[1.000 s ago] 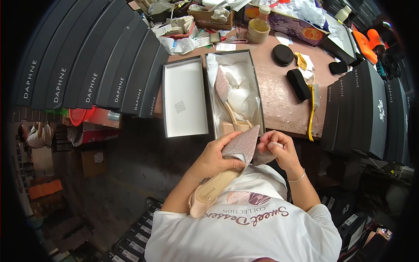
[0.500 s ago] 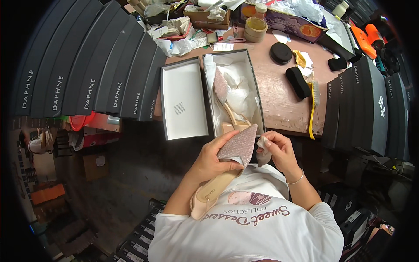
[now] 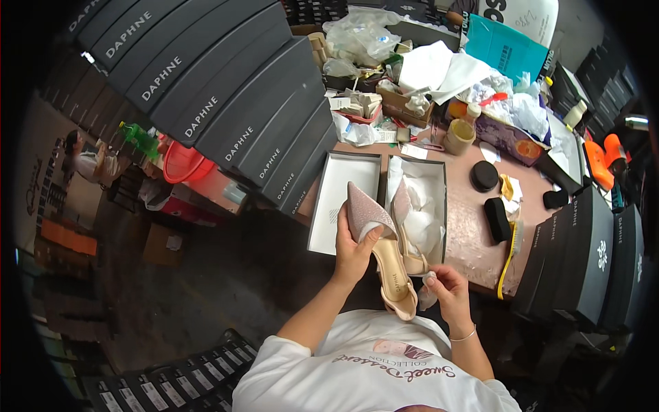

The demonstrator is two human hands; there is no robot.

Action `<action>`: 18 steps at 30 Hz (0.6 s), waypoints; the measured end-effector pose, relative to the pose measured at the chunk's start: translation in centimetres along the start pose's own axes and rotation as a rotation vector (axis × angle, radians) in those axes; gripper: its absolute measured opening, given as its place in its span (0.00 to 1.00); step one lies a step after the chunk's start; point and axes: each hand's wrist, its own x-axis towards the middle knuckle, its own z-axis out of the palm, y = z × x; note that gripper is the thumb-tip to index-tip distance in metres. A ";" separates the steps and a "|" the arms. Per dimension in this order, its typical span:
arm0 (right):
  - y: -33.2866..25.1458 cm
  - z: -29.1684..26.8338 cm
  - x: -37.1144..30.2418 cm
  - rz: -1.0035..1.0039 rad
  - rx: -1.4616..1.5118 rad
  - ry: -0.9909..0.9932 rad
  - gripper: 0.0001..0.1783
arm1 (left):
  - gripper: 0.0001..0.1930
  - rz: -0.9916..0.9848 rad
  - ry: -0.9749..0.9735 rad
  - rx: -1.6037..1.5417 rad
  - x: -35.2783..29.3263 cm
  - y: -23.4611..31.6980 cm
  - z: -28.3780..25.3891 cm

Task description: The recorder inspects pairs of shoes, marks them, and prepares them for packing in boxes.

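My left hand is closed around the front part of a pointed slingback shoe. Its toe is pink and glittery, the insole beige, and some white stuffing shows in the toe opening. The toe points away from me and the heel end toward me. Beside that heel end, my right hand pinches a small crumpled whitish cloth, or perhaps tissue. Just beyond, the matching shoe lies among white paper in an open shoebox. To its left lies the box lid, inner side up.
Dark shoeboxes are stacked at left and right. On the table are a yellow-handled brush, a black sponge-like block, a round black tin and a jar of yellowish liquid. Clutter fills the back.
The shoe in my left hand has swung round: its toe pointed up to the right and now points up to the left. My right hand keeps the cloth. The view has shifted, showing more background.
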 end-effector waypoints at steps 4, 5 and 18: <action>0.0 -0.2 -0.4 -0.048 0.004 -0.008 0.12 | 0.40 0.040 0.025 0.038 -0.8 0.0 0.5; -0.2 0.1 -0.6 -0.060 0.017 0.011 0.11 | 0.40 0.042 0.027 0.047 -1.0 0.1 0.6; -0.6 -0.4 1.0 -0.046 -0.008 0.023 0.07 | 0.46 0.031 -0.168 0.064 0.1 0.3 0.0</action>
